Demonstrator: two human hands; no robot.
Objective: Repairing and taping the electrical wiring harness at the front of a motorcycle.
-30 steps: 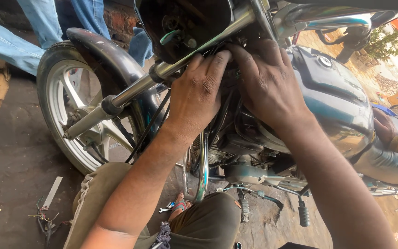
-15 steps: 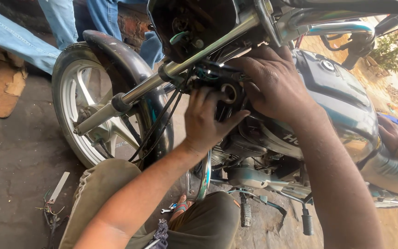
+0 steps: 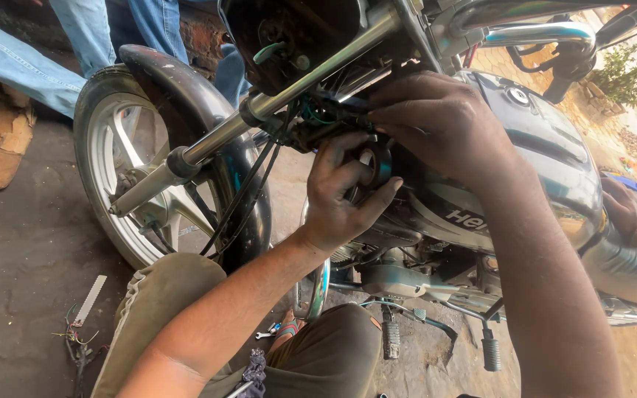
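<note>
Outdoors on dirt, left hand (image 3: 340, 195) fingers grasp the black horn (image 3: 374, 163); right hand (image 3: 444, 121) fingers pinch wiring (image 3: 318, 118) above.

motorcycle (image 3: 547, 155): 1 | front wheel (image 3: 123, 169): 1 | footpegs (image 3: 391, 337): 2

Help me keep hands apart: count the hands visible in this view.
3: the left hand under the round black horn, the right hand above it, another person's hand at the right edge.
</note>
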